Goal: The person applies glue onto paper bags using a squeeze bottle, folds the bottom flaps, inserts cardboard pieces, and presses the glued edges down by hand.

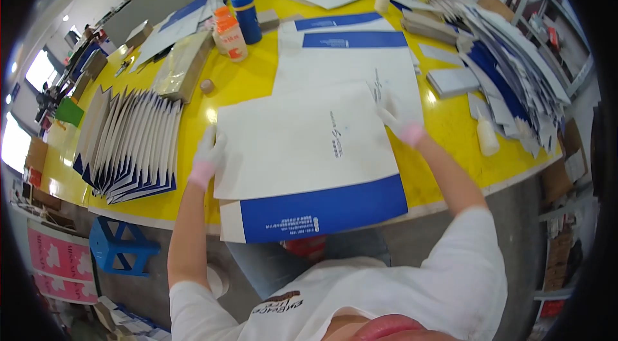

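One shirt (399, 289), one sheet (283, 141) between two hands (209, 150) (400, 123)

Two wearer's hands (210, 150), two nozzle bottles (487, 137), one blue canister (246, 18), one stool (116, 246)

The person's left grip (209, 151), gloved in white, lay at the left edge of a white printed sheet (277, 141) with a blue band (360, 202); the right grip (402, 122), gloved likewise, was at its right edge. The sheet partly covered others (341, 65) on the yellow bench (248, 90). Folded pieces (132, 141) stood to the left, a squeeze bottle (487, 138) to the right, near a heaped pile (515, 71). A blue canister (246, 18) stood beside orange-capped bottles (230, 37).
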`<action>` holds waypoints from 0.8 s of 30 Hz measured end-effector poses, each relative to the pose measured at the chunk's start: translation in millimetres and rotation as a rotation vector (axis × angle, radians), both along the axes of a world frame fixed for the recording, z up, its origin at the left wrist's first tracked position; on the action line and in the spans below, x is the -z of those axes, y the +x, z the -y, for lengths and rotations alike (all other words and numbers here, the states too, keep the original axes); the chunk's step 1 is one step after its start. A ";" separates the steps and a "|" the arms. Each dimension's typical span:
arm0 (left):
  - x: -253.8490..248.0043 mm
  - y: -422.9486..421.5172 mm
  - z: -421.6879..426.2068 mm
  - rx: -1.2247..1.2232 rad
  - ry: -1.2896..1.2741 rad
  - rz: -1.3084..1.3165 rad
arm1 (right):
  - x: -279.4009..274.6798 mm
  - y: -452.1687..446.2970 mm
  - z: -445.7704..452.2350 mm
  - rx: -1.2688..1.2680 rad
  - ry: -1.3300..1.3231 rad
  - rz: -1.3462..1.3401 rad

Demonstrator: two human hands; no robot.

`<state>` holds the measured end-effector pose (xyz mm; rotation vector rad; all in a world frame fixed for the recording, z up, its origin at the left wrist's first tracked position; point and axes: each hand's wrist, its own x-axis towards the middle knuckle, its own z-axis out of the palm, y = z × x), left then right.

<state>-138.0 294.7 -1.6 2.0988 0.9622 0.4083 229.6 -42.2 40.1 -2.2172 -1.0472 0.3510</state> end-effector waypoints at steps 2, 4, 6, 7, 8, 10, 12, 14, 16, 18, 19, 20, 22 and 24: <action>-19.9 -35.7 54.4 -0.238 -0.444 0.546 | 11.3 -17.2 51.7 0.046 0.465 -0.409; -13.2 -64.0 95.8 -0.293 -0.602 0.637 | -13.1 -46.1 87.2 0.018 0.395 -0.655; -21.8 -78.0 127.7 -0.280 -0.680 0.627 | -16.9 -66.7 111.2 -0.186 0.183 -0.801; -33.3 -73.2 136.3 -0.235 -0.672 0.600 | -22.8 -77.6 108.3 -0.162 0.245 -0.828; -43.1 -69.9 142.8 -0.191 -0.665 0.577 | -32.0 -81.3 105.7 -0.162 0.231 -0.744; -51.1 -69.6 147.1 -0.186 -0.672 0.571 | -54.4 -78.0 94.8 -0.179 0.220 -0.554; -51.5 -79.1 145.8 -0.142 -0.688 0.659 | -71.1 -77.1 91.2 -0.213 0.398 -0.556; -57.9 -89.8 152.1 -0.146 -0.721 0.746 | -83.0 -76.1 90.7 -0.249 0.526 -0.547; -64.3 -91.9 161.8 -0.154 -0.739 0.853 | -80.9 -62.5 80.5 -0.263 0.483 -0.608; -59.4 -97.5 165.5 -0.241 -0.869 0.867 | -69.6 -55.5 69.8 -0.389 0.275 -0.531; -57.1 -98.2 164.9 -0.282 -0.931 0.884 | -71.1 -51.6 64.0 -0.422 0.289 -0.513; -56.6 -98.7 163.2 -0.269 -0.941 0.933 | -73.8 -48.2 60.0 -0.453 0.298 -0.496; -55.4 -105.0 163.4 -0.257 -0.979 1.002 | -80.4 -47.4 50.3 -0.434 0.356 -0.504; -62.1 -101.6 172.8 -0.259 -0.859 1.027 | -89.6 -24.5 27.0 -0.264 0.289 -0.441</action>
